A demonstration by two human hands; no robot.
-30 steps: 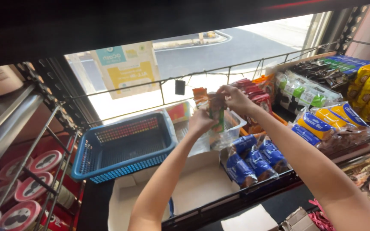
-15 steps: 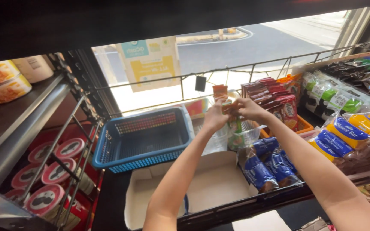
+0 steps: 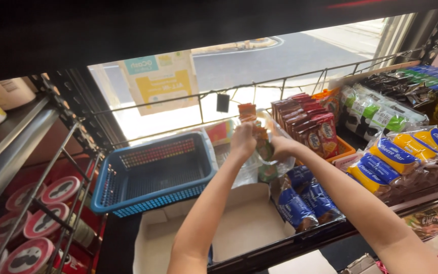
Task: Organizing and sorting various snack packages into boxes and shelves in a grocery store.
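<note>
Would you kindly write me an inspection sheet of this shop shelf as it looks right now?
Surface: wire-fronted shelf by a window, with an open white cardboard box lying on it.
Job's things: orange snack packets in a clear bag, held up between both hands.
Clutter: blue plastic basket, holding nothing visible; dark blue packets; red packets; yellow and blue bars; round red-and-white tubs on the left rack.
Grippers: left hand grips the packets; right hand holds the bag.
Cables: nothing seen.
Surroundings: a paper notice on the window glass, a street outside.
</note>
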